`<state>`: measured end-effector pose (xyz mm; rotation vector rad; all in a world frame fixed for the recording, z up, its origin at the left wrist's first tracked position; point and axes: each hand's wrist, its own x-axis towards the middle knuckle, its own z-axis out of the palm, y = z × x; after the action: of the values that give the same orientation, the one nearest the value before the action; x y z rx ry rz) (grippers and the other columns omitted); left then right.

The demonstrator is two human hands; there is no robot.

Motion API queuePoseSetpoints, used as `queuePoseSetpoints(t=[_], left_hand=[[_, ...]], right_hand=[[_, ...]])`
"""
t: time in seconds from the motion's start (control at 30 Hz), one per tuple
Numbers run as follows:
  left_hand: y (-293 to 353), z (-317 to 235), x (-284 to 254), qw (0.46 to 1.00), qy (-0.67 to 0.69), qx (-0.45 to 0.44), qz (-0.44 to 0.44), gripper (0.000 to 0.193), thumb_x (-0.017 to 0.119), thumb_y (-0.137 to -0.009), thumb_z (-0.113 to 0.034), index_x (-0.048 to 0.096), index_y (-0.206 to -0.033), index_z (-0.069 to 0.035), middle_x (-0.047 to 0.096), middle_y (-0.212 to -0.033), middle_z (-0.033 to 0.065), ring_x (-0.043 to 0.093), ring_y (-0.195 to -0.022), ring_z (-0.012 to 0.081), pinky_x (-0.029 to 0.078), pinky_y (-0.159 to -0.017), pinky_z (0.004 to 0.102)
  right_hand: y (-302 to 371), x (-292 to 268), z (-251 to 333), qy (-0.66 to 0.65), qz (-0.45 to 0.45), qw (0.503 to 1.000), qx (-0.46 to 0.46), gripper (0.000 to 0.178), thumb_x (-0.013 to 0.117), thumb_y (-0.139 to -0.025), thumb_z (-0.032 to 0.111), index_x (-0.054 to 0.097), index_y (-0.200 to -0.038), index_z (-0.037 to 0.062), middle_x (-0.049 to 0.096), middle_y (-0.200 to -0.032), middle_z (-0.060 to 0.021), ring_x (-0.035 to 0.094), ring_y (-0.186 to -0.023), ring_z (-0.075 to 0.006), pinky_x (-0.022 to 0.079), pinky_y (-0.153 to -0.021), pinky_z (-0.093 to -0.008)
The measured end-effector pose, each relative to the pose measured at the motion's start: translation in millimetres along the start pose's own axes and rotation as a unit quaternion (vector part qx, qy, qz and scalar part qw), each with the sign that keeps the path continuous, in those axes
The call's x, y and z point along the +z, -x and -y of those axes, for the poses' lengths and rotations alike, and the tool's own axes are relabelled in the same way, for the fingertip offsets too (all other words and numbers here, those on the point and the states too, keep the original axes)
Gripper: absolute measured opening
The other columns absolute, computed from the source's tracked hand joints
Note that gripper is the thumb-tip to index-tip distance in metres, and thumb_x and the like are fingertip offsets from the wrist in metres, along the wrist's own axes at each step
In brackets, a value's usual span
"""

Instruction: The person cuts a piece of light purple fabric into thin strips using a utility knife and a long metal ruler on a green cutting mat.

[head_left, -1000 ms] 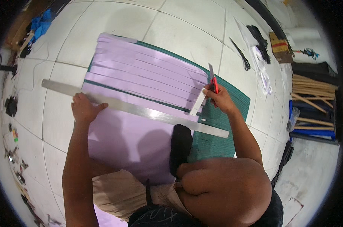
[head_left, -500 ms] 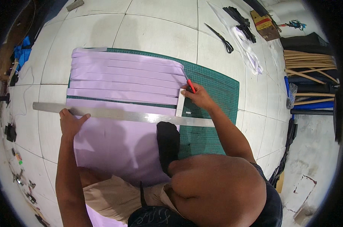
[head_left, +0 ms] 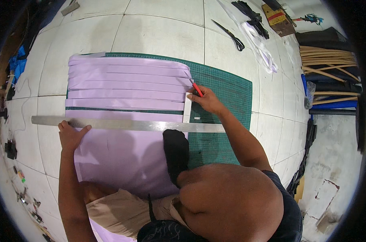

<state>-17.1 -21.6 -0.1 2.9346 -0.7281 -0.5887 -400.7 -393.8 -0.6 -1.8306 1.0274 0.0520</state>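
At the lavender cloth's [head_left: 104, 161] edge, I am seeing the white strip [head_left: 187, 109] now apparently meeting the ruler [head_left: 142, 125], so spacing seems settled; right hand [head_left: 207, 101] is gripping strip and red cutter [head_left: 198, 90], left hand [head_left: 72, 138] is lying open on ruler.

Left head-worn fisheye, looking down past knee [head_left: 233, 193] at nearby cutting mat [head_left: 229, 90]

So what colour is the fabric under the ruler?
The fabric is pale lilac, clearest in the head view.
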Motion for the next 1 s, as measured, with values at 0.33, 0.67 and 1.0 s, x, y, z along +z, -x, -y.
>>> queuePoseSetpoints(t=[0.33, 0.67, 1.0], left_hand=[[-14, 32, 7, 0.996, 0.026, 0.077, -0.031, 0.082, 0.084, -0.071, -0.05, 0.047, -0.119, 0.004, 0.048, -0.12, 0.0201, 0.058, -0.105, 0.0374, 0.052, -0.087, 0.0475], [-8, 29, 15, 0.997, 0.037, 0.044, -0.058, 0.076, 0.084, -0.074, -0.045, 0.046, -0.116, 0.003, 0.048, -0.119, 0.0203, 0.058, -0.103, 0.0394, 0.052, -0.085, 0.0481], [-4, 17, -2, 0.998, 0.009, 0.043, -0.036, 0.076, 0.084, -0.073, -0.046, 0.047, -0.118, 0.004, 0.049, -0.121, 0.0203, 0.058, -0.105, 0.039, 0.052, -0.086, 0.0482]], right_hand=[[-7, 2, -16, -0.019, 0.007, 0.999, -0.033, 0.039, 0.073, -0.09, 0.028, 0.066, -0.117, 0.0015, 0.069, -0.107, -0.0125, 0.062, -0.1, -0.0205, 0.049, -0.092, -0.0347], [-6, -3, 0, -0.009, 0.021, 1.0, 0.014, 0.039, 0.074, -0.089, 0.028, 0.067, -0.118, 0.0033, 0.069, -0.106, -0.01, 0.062, -0.098, -0.0194, 0.049, -0.091, -0.0339], [-4, -4, -4, -0.007, 0.016, 1.0, -0.004, 0.041, 0.074, -0.089, 0.033, 0.068, -0.117, 0.0033, 0.069, -0.106, -0.0106, 0.062, -0.098, -0.0211, 0.049, -0.091, -0.0356]])
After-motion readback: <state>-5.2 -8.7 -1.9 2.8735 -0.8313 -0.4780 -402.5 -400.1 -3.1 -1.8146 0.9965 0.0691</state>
